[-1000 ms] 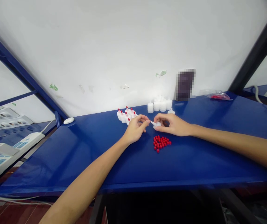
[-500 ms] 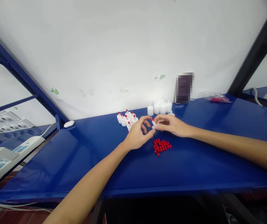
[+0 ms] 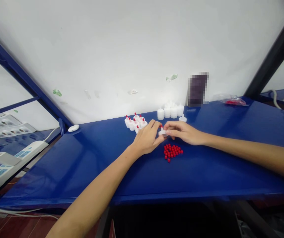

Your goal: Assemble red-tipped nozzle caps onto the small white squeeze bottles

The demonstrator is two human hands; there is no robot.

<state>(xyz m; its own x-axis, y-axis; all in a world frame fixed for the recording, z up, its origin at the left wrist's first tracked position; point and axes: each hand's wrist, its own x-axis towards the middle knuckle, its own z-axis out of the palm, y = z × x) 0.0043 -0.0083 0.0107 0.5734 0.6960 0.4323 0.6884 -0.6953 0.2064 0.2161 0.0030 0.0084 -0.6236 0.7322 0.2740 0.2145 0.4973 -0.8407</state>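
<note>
While left hand (image 3: pixel 147 138) and right hand (image 3: pixel 185 133) clamp the nozzle (image 3: pixel 162 133), uneven pressure could flick it into caps (image 3: pixel 171 155) at 5 o'clock.

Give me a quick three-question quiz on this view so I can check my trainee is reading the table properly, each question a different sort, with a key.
1. True or false: the loose red caps lie nearer the front edge of the table than the red-tipped bottles do.

2. Multiple choice: what colour is the tip of the white piece being handled?
A) Blue
B) Red
C) Green

3. Short answer: which of the person's hands is nearer the red-tipped bottles?

Key:
1. True.
2. B.
3. The left hand.
</note>
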